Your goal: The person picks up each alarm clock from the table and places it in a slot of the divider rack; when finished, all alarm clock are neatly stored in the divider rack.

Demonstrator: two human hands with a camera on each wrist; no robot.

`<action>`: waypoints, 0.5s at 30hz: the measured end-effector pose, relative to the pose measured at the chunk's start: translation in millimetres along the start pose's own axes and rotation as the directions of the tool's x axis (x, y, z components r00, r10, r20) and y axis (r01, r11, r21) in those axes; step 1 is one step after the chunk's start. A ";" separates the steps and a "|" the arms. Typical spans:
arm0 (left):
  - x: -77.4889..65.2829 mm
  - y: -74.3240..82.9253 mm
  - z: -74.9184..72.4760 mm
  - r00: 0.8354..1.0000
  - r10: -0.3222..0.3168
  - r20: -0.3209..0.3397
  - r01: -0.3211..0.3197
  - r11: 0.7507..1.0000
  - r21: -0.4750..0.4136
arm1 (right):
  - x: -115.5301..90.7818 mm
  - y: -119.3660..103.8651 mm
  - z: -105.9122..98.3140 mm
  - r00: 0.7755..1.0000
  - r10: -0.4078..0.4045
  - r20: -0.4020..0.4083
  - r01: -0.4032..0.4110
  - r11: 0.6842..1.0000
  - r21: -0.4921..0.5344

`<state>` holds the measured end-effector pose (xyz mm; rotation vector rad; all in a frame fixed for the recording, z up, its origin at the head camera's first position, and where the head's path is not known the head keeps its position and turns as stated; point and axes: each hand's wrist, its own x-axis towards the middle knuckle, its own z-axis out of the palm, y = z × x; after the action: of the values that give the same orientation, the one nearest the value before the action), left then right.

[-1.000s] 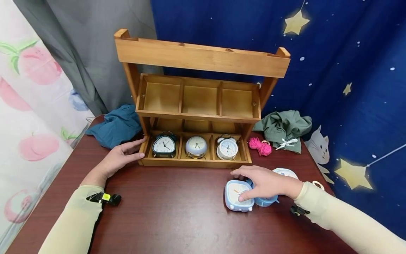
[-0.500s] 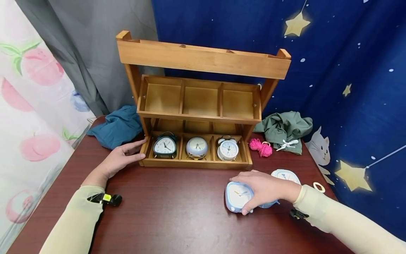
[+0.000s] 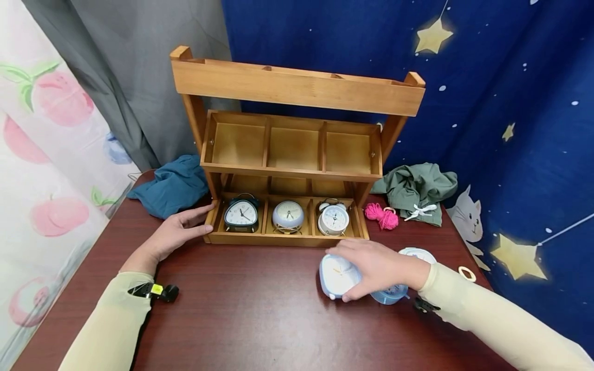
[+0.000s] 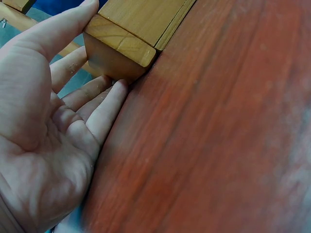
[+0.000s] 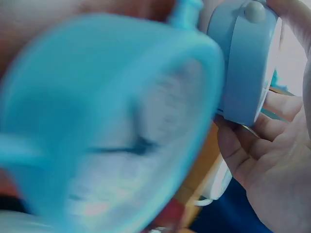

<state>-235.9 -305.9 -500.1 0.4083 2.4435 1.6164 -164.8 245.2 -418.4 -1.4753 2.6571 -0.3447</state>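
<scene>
My right hand (image 3: 373, 265) grips a light blue, rounded-square alarm clock (image 3: 339, 276) by its right side, its pale dial facing up. In the right wrist view, that clock (image 5: 248, 63) sits between thumb and fingers. Just behind the hand is a round blue alarm clock (image 3: 391, 294), large and blurred in the right wrist view; a white-faced clock (image 3: 419, 253) is partly hidden past the wrist. My left hand (image 3: 169, 234) rests with extended fingers against the lower left end of a wooden rack (image 3: 297, 167). Its fingertips touch the rack's corner (image 4: 124, 46) in the left wrist view.
The bottom tier holds a dark triangular clock (image 3: 241, 215), a lavender round clock (image 3: 287, 215) and a white twin-bell clock (image 3: 333, 218). Beside the rack lie teal cloth (image 3: 171, 185), green cloth (image 3: 413, 185) and pink yarn (image 3: 381, 215). A pale ring (image 3: 466, 273) lies right.
My right hand has closed round the light blue square clock and shifted it slightly left and toward the rack, away from the round blue clock. The left hand stays at the rack.
</scene>
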 end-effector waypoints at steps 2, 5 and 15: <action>-0.1 -0.1 -0.6 1.000 0.003 -0.001 -0.003 1.000 0.007 | 11.1 -1.1 -9.3 0.999 -0.009 -0.043 0.008 1.000 -0.017; -0.2 -0.2 -1.4 1.000 0.005 -0.003 -0.005 1.000 0.017 | 31.2 -2.7 -26.2 0.994 -0.014 -0.104 0.009 0.999 -0.045; 0.6 -0.4 0.5 1.000 0.006 0.000 -0.006 1.000 0.026 | 109.3 -12.0 -93.7 0.941 -0.122 -0.315 0.096 0.991 -0.098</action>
<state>-236.4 -305.5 -500.6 0.4196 2.4680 1.5891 -229.9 161.2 -320.6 -1.7304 2.8702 -0.5341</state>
